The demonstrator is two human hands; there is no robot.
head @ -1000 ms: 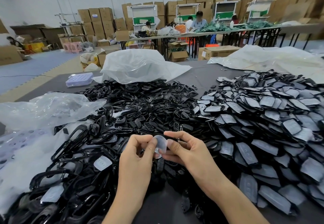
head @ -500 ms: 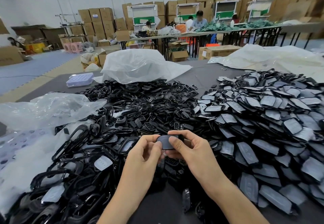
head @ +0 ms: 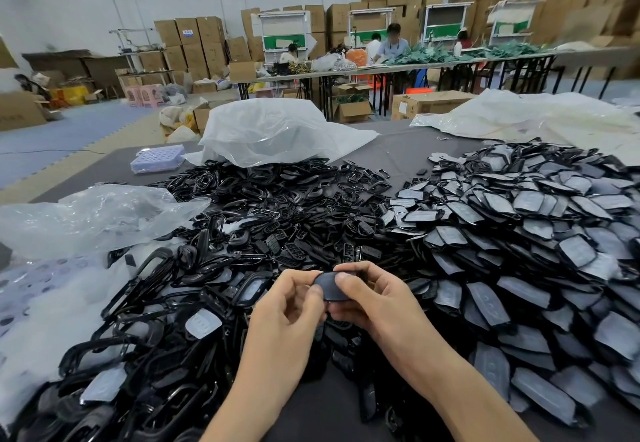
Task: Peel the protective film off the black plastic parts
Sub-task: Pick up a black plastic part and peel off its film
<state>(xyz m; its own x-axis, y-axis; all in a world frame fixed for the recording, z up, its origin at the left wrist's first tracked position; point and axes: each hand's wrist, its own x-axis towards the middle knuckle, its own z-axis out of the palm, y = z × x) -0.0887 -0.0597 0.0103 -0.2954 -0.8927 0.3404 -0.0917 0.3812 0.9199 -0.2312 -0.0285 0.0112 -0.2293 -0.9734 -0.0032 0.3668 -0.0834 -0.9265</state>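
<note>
Black plastic part: small, light, stiff, likely slick; pinched between left hand and right hand; hold edges, lift film at corner.

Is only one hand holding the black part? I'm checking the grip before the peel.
No: the left hand and the right hand both pinch the black part between thumb and fingers.

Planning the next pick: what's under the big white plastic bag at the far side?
The white plastic bag drapes over the far edge of the pile of black frame parts; frames poke out beneath its front edge. Whatever else lies underneath is covered.
</note>
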